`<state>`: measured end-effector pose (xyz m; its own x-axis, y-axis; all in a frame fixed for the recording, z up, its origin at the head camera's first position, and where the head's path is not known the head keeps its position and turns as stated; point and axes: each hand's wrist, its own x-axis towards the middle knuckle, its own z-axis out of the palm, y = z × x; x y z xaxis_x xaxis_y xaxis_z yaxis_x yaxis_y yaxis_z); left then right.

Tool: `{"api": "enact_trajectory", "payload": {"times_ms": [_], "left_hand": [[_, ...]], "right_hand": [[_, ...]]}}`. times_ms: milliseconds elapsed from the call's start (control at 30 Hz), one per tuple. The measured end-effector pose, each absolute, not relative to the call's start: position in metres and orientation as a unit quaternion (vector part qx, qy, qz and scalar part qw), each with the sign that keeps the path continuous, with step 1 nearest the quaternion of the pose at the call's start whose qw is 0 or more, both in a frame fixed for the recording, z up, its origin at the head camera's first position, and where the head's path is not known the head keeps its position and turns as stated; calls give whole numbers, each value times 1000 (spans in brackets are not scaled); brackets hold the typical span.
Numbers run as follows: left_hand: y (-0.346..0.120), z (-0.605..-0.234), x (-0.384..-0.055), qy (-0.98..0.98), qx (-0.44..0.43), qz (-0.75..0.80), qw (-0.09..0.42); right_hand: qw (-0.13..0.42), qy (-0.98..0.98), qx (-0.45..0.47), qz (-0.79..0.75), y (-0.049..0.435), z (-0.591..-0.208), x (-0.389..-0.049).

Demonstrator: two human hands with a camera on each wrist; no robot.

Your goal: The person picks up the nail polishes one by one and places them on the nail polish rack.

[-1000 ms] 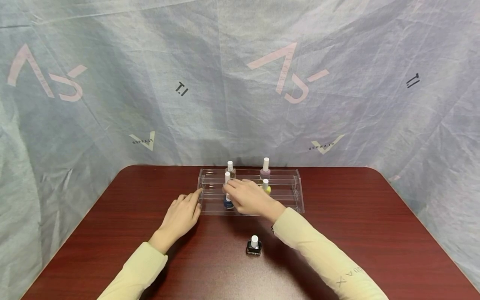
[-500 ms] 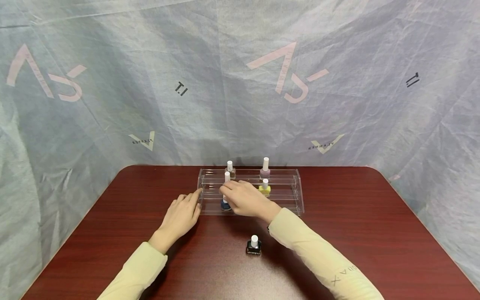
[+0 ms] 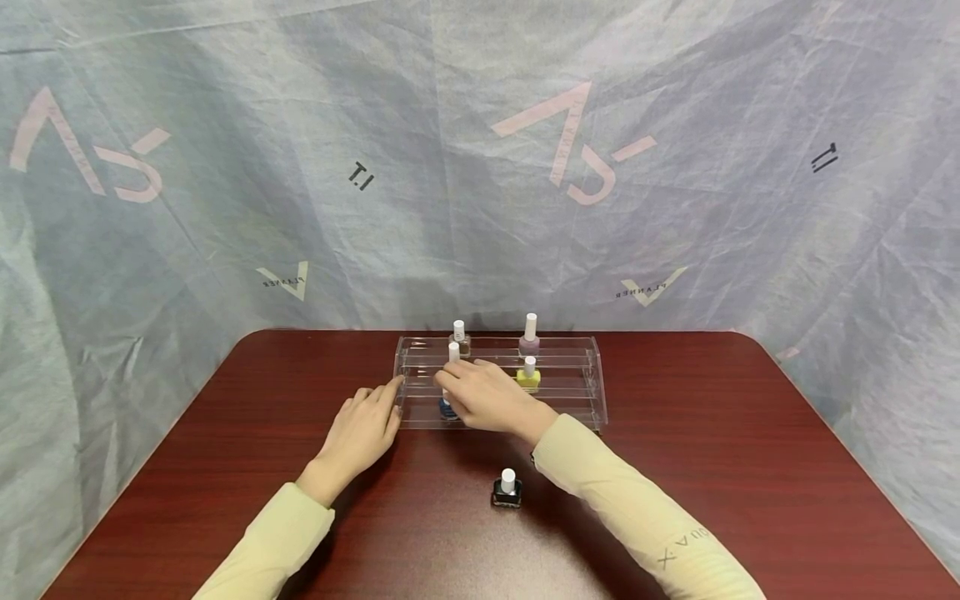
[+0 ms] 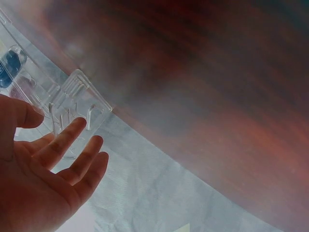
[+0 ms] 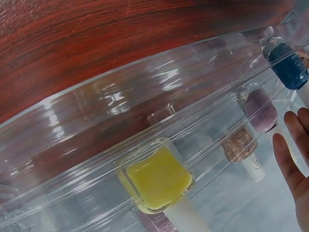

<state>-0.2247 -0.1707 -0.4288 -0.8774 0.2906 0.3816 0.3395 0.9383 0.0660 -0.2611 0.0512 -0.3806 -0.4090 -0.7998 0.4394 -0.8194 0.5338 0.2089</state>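
A clear stepped display rack [image 3: 573, 385] stands toward the back of the table. My right hand [image 3: 487, 397] reaches over its lower left part and grips a blue nail polish bottle [image 3: 447, 409] near its white cap. That bottle, in the right wrist view, leans at the front tier beside the fingers. My left hand [image 3: 362, 425] lies at the rack's left end, fingers stretched out and fingertips at its side panel. A yellow nail polish [image 3: 528, 379] sits on the middle tier; a mauve bottle [image 5: 260, 110] on that tier is mostly hidden behind my right hand in the head view.
On the top tier stand a glittery brown nail polish [image 3: 460, 342] and a pale mauve one [image 3: 529, 343]. A black nail polish [image 3: 507, 492] stands upright on the red-brown table [image 3: 405, 533], in front of the rack. A grey cloth [image 3: 480, 233] hangs behind the table.
My right hand has shifted slightly left along the rack, and the blue bottle has moved left with it. More of the yellow bottle shows now. My left hand keeps its place.
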Motion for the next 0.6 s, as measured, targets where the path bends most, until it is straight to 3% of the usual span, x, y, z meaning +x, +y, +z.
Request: {"api": "enact_trajectory", "payload": {"times_ms": [600], "left_hand": [[-171, -429, -225, -966, -163, -66, 188]], "right_hand": [[245, -850, 466, 24, 52, -379, -261]]}}
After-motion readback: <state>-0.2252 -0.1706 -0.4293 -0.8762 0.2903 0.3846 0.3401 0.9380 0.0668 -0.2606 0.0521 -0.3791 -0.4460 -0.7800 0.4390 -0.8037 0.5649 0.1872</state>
